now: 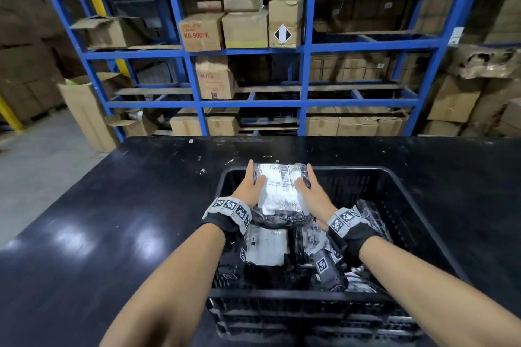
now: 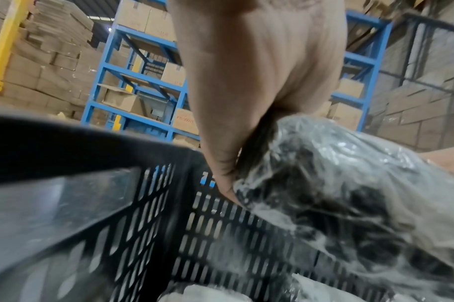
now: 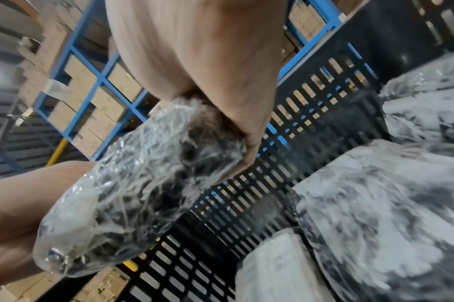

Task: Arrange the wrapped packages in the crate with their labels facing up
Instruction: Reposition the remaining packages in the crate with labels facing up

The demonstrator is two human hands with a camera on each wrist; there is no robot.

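Both hands on one parcel, up at the far end of the black slotted plastic crate [image 1: 400, 205]. Left hand [image 1: 251, 187] clamped along the left edge of the black package wrapped in clear film [image 1: 280, 191], thumb over the top, fingers stretched along the side. Right hand [image 1: 313, 191] mirroring it on the right edge, thumb on top as well. Held between the two palms, raised above the crate's contents and reaching just over the far rim. White printed label [image 1: 282, 182] facing up, barcode visible under the shiny film.

From the left wrist: palm [image 2: 259, 71] pressed against the crinkled wrap [image 2: 336, 183], slotted crate wall [image 2: 194, 235] right behind. From the right wrist: same story, hand [image 3: 207, 71] gripping the parcel's end [image 3: 132, 183], the opposite hand [image 3: 19, 214] showing on the far side.

Below, more film-wrapped packages lying in the crate: one with a white label upward [image 1: 266, 246] near the left wall, others heaped and tilted on the right side [image 1: 369, 220]; labels there hard to make out. Crate sitting on a glossy black table [image 1: 112, 220]. Behind it, blue steel racking [image 1: 306, 51] stacked with brown cardboard boxes [image 1: 245, 29].
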